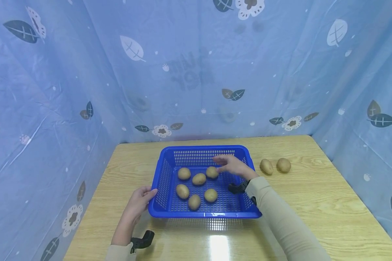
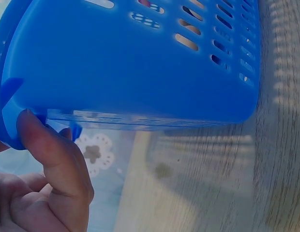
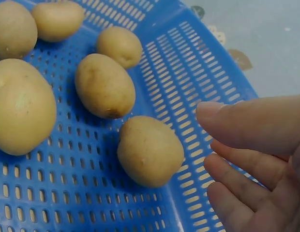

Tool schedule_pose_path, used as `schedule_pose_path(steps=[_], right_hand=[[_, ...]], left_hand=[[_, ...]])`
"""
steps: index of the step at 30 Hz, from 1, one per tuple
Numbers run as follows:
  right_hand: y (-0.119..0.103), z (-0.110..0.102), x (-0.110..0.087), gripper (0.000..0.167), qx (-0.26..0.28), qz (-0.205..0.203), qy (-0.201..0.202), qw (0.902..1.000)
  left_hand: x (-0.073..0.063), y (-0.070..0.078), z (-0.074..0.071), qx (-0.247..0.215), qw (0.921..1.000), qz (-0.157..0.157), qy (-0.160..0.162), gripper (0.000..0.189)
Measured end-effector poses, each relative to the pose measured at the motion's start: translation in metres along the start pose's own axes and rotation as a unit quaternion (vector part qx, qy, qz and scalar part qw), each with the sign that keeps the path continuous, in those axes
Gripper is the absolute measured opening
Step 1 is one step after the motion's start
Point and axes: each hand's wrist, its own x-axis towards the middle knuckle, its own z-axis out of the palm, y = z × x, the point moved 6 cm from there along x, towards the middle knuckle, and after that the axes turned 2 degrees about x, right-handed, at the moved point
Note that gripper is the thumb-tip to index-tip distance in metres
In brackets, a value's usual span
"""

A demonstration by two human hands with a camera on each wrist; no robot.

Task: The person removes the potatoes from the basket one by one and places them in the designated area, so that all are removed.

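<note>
Right hand: extended over the back right part of the basket interior, fingers fairly straight, thumb spread away from them, nothing in its hold. Nearest to it is the rear potato, just beside the thumb and lying on the basket floor.

Left hand: grips the left rim of the blue perforated plastic basket, thumb laid over the edge.

I count six potatoes inside, in two loose groups. Left of the rear potato lie a middle potato and a left potato; nearer the person are an oblong potato, a front potato and a rounder potato.

The basket stands on a wood-grain table. Right of it, outside, two more potatoes lie close together. Blue sheeting printed with leaves and flowers hangs behind and at both sides.
</note>
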Motion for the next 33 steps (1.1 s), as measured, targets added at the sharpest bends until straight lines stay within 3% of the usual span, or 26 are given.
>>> schedule_pose_path(steps=[23, 33], right_hand=[[0.013, 0.011, 0.014, 0.057, -0.05, 0.051, -0.04, 0.9967], [0.014, 0.015, 0.018, 0.056, -0.074, 0.049, -0.024, 0.9958]], left_hand=[[0.001, -0.001, 0.0, -0.006, 0.9999, 0.001, -0.009, 0.038], [0.001, 0.0, 0.0, -0.002, 1.0, -0.001, -0.006, 0.038]])
